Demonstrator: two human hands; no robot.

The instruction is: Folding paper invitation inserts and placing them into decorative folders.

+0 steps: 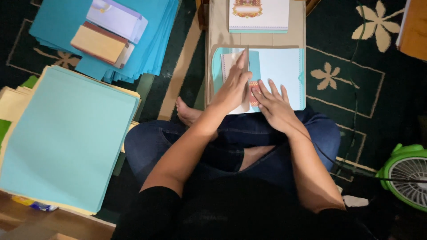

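Far to the left of the hands lies a big stack of light blue sheets [66, 138]. The left hand [233, 89] presses flat, fingers stretched, on a white card [231, 66]; it grips nothing. Just to its right, the right hand [273, 104] rests open on the light blue folded paper [280, 71], which lies on the low table [213, 35].

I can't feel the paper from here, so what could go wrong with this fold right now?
The left hand presses the white flap while the right hand only pins the teal sheet near its lower edge, so the sheet could slide and the crease run crooked. The sheet also overhangs the narrow board toward the lap, so pressure there may bend it.
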